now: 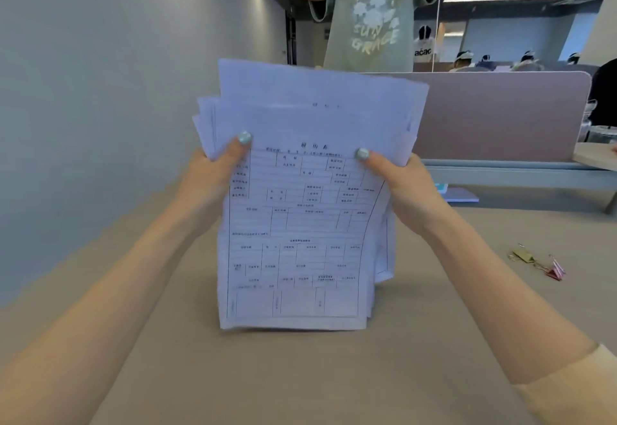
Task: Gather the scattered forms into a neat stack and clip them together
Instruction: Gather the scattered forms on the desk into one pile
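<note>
You hold the forms (300, 211) upright on the beige worktop (434, 358), their bottom edges resting on it and their top edges fanned unevenly, with your left hand (213, 174) gripping the left side and your right hand (400, 184) the right. On both hands the fingers are closed on the sheaf, thumbs pressed to the front sheet and the rest hidden behind the paper. Two binder clips (537, 262), one gold and one pink, lie on the worktop well off to your right.
</note>
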`<action>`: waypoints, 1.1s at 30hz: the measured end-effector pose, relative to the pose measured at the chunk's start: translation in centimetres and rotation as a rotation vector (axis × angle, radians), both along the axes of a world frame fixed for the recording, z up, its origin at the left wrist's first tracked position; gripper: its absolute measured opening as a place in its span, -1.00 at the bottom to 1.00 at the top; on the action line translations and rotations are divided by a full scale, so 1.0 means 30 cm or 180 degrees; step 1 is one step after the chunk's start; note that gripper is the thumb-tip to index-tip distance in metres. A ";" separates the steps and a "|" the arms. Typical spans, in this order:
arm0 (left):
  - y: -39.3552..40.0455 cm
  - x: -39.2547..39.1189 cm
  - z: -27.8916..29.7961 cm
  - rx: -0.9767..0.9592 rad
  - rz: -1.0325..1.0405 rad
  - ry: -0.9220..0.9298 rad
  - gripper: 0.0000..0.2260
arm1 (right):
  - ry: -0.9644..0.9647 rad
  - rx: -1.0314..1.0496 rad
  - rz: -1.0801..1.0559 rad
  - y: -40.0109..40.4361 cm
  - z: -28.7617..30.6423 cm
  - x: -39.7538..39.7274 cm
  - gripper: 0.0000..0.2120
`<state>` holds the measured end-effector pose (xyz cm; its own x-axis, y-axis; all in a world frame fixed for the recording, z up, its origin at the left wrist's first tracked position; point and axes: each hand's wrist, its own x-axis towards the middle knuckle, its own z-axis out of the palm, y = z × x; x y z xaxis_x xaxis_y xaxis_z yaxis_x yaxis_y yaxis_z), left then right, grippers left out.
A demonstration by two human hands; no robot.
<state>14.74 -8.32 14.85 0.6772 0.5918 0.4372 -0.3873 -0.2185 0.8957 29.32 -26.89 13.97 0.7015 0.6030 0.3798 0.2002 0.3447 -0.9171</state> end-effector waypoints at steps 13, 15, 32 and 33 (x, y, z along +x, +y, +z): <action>-0.025 0.009 -0.263 -0.0367 0.0040 0.0911 -0.56 | 0.0460 -0.0665 -0.0156 -0.001 -0.267 0.019 -0.75; -0.032 0.016 -0.239 -0.0361 0.0019 0.0738 -0.37 | 0.0480 -0.0513 -0.0213 0.013 -0.248 0.011 -0.87; -0.018 0.025 -0.034 -0.0120 0.0033 0.0420 -0.61 | -0.0023 -0.0169 -0.1072 0.023 -0.081 -0.008 -0.27; -0.019 0.024 -0.031 -0.0125 0.0139 0.0426 -0.58 | 0.0045 -0.0106 -0.1135 0.027 -0.075 -0.014 -0.24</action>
